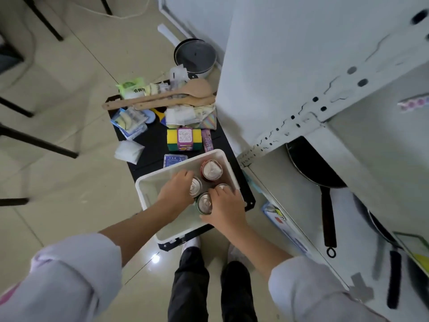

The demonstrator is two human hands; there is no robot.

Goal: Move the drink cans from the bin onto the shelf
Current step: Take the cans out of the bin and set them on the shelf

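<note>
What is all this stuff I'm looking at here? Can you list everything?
Drink cans: four, silver tops, in the bin.
Bin: one, white, on the black board.
Wooden spoons: two, tan, on the clutter beyond the bin.
Sponge pack: one, yellow-green, on the board.
Pot: one, steel, on the floor by the shelf.
Frying pan: one, black, on the shelf, which is white.
Left hand: on a can.
Right hand: on cans.

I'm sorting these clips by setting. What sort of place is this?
Probably a stockroom or mock shop corner for kitchen goods, though I can't be sure. A white metal rack with slotted uprights holds black frying pans, and packaged yellow-green sponges and wooden spoons lie on a low black platform.
</note>
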